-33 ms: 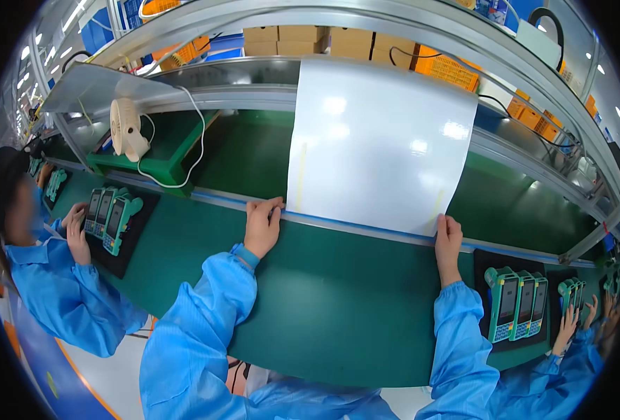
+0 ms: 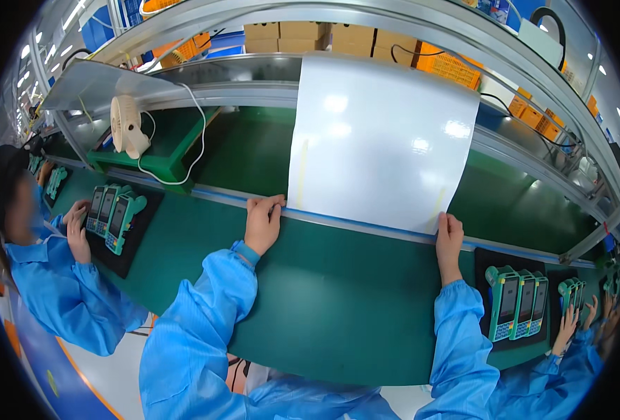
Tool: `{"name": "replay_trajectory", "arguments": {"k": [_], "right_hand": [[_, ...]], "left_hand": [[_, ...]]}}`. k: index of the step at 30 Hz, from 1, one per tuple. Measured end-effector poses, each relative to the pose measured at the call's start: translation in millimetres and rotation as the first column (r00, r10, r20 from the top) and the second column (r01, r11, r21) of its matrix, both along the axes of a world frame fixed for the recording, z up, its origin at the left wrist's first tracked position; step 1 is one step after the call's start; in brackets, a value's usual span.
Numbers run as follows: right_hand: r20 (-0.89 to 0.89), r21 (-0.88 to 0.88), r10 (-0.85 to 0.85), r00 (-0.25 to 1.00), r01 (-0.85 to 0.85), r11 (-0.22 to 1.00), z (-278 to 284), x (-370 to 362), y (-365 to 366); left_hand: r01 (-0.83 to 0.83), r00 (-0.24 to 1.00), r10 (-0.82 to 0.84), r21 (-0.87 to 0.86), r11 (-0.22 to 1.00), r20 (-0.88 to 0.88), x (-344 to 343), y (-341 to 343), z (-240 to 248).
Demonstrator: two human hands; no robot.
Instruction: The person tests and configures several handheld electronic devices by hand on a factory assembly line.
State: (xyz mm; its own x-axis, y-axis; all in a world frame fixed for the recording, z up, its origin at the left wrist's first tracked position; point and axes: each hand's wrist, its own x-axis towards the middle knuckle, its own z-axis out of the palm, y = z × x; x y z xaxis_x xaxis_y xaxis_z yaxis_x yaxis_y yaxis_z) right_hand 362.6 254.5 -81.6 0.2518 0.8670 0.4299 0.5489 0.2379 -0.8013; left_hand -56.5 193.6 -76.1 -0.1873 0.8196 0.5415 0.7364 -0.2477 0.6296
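Note:
A large glossy white sheet (image 2: 380,140) hangs from the metal shelf down to the back edge of the green work table (image 2: 338,308). My left hand (image 2: 262,224) is closed at the sheet's lower left corner, thumb and fingers pinched on its edge. At the lower right corner, my right hand (image 2: 449,241) pinches the sheet between thumb and fingers. Yellowish strips run along both side edges of the sheet. Both my forearms, in blue sleeves, reach forward over the table.
Right of my arm, handheld card terminals (image 2: 517,304) in green holders rest on a black mat (image 2: 484,260). At left, a co-worker (image 2: 58,266) handles similar terminals (image 2: 114,217). A small beige fan (image 2: 128,127) stands on a green stand (image 2: 159,164). Another person's hands (image 2: 568,329) show at far right.

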Motion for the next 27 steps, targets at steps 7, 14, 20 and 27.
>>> {"name": "replay_trajectory", "arguments": {"k": [7, 14, 20, 27], "right_hand": [[0.037, 0.031, -0.010, 0.999, 0.009, 0.999, 3, -4, -4], [0.065, -0.059, 0.016, 0.998, -0.012, 0.998, -7, 6, 3], [0.130, -0.002, -0.058, 0.990, 0.059, 0.998, -21, 15, 15], [0.025, 0.084, 0.053, 0.998, -0.055, 0.995, -29, 35, 28]], "left_hand": [[0.012, 0.999, -0.010, -0.057, 0.998, 0.036, 2, -7, 11], [0.026, 0.995, -0.019, -0.076, 0.997, 0.096, 4, -6, 11], [0.008, 0.999, -0.011, 0.080, 0.997, 0.031, 2, 1, -1], [0.089, 0.996, -0.088, -0.074, 0.993, 0.019, -1, -12, 21]]}}
